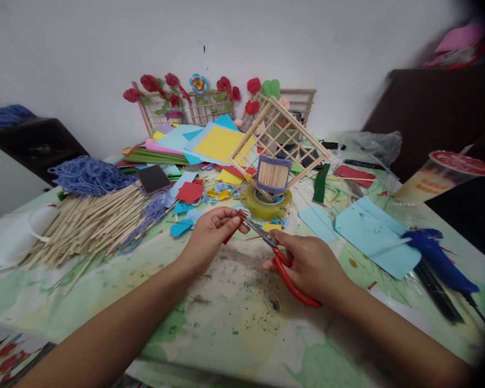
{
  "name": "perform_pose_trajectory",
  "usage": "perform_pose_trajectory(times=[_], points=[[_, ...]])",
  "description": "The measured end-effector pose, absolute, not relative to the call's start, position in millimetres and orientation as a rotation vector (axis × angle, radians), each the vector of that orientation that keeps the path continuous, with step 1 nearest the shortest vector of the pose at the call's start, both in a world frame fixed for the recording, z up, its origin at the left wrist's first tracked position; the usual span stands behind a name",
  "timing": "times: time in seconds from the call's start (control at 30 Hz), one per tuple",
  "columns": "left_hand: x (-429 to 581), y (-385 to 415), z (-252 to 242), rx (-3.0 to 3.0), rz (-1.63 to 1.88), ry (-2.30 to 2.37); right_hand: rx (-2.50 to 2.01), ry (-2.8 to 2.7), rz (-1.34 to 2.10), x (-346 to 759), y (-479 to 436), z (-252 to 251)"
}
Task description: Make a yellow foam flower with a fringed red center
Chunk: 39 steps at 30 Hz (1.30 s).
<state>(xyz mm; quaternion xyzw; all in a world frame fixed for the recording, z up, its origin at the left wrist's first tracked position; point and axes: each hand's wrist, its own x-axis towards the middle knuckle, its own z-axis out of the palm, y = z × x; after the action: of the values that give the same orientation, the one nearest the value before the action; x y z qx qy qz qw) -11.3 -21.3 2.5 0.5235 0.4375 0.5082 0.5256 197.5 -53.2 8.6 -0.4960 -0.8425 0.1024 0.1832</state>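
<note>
My left hand [210,233] pinches a small red paper piece [231,233] above the table's middle, fingers closed on it. My right hand [312,265] grips red-handled scissors [283,264], fingers through the loops. The scissor blades [255,226] point up and left and meet the red piece at my left fingertips. Both forearms reach in from the bottom edge.
A pile of wooden sticks [92,221] and blue bands [87,175] lies left. Coloured paper sheets [210,143], a stick lattice [278,137], a tape roll [267,203] and a stick holder [272,173] sit behind. Right: light blue paper [372,234], a blue glue gun [440,258], a drink cup [444,175].
</note>
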Motion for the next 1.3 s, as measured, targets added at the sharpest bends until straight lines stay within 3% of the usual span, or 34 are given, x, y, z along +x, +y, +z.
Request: perform_pose_trajectory(times=[1.3], points=[[-9.8,-21.8,4.6,1.222,1.206,1.061,-1.406,-2.412,0.321,196.3,-54.0,12.2]])
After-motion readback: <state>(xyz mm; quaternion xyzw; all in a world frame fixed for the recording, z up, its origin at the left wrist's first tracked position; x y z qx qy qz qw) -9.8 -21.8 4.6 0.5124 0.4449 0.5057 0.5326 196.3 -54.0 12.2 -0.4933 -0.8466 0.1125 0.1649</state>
